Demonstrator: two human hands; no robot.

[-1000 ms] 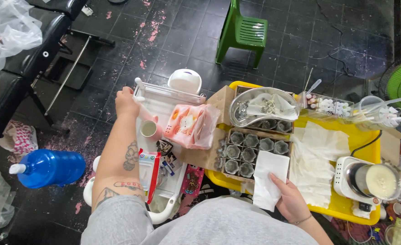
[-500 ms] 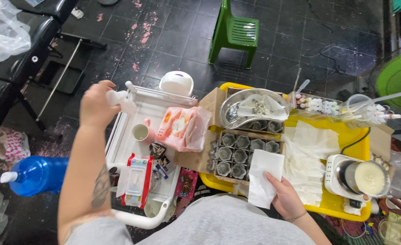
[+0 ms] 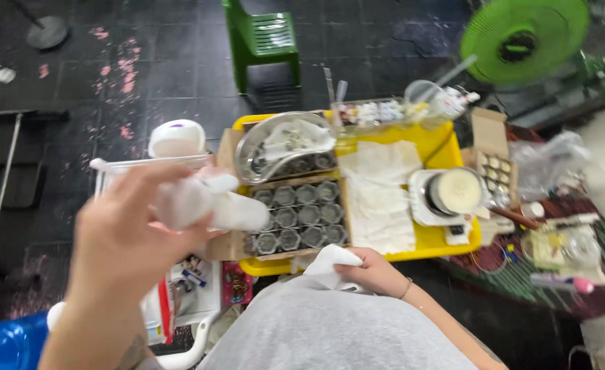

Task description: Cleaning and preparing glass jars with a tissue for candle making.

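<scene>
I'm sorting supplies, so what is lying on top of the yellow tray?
On the yellow tray lie a cardboard box of small grey cups, a metal kidney basin, white paper sheets and a small white warmer pot. The tray's surface beneath them is hidden.

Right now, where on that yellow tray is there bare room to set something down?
Little room. The yellow tray shows bare strips only at its far right corner, beyond the white warmer pot, and along the near edge under the white paper sheets. The left half is crowded by the cardboard box of cups and the metal basin.
</scene>
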